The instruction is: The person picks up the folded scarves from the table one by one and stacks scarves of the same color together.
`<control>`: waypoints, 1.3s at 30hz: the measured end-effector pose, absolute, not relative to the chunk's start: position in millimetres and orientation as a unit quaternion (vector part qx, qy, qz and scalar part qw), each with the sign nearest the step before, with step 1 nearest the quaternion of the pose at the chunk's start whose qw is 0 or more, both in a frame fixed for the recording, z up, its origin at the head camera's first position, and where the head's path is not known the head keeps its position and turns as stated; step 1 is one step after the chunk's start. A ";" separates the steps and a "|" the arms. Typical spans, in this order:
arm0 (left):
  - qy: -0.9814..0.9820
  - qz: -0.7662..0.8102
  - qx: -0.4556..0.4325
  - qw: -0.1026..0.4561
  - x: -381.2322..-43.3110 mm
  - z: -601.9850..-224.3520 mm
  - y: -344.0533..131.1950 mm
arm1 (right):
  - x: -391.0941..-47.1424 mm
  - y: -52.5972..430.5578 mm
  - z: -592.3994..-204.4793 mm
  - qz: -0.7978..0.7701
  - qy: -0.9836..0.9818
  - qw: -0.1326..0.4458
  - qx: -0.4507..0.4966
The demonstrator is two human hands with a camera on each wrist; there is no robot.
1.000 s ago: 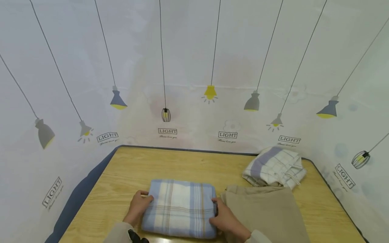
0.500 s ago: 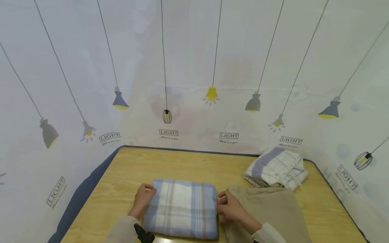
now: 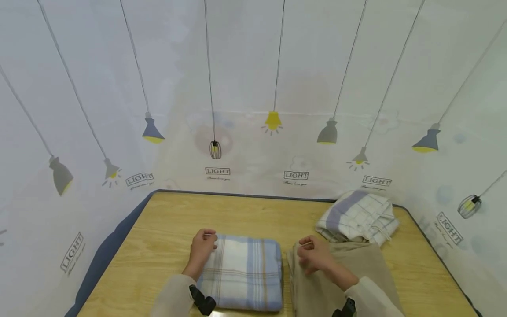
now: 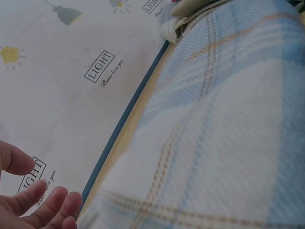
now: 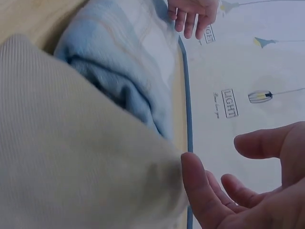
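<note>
Plaid cloth [image 3: 241, 275] (folded) lies between the hands [image 3: 202, 248] [image 3: 317, 255].

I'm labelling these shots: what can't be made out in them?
Head view: far left corner of the plaid cloth, hidden by the left hand.
Head view: near end of the beige cloth, cut off by the bottom edge.
Right wrist view: part of the right hand, cut off bottom right.

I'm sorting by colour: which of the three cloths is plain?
The beige cloth; the blue plaid cloth beside it and the purple-striped cloth behind are patterned.
</note>
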State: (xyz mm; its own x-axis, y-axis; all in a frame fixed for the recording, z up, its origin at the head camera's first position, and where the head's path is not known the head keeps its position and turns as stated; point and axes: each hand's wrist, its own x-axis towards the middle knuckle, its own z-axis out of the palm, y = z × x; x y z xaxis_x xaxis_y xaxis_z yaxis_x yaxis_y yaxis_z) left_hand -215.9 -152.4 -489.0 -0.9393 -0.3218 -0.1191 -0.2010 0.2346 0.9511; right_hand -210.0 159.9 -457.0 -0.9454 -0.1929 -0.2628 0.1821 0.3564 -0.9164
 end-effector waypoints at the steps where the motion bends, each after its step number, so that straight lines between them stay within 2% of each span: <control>1: -0.783 -0.599 0.162 0.045 -216.7 -488.1 -149.3 | -211.1 163.9 -455.7 -0.567 0.807 0.165 -0.003; 15: -0.773 -0.624 0.097 -0.052 -237.3 -478.2 -100.3 | -230.9 218.2 -444.0 -0.525 0.838 0.148 0.019; 30: -0.748 -0.655 0.055 -0.095 -245.4 -481.4 -50.6 | -259.0 281.6 -433.8 -0.435 0.894 0.101 0.042; 39: -0.649 -0.747 0.090 -0.110 -247.5 -468.4 -11.2 | -275.7 325.4 -446.8 -0.432 0.893 0.094 0.086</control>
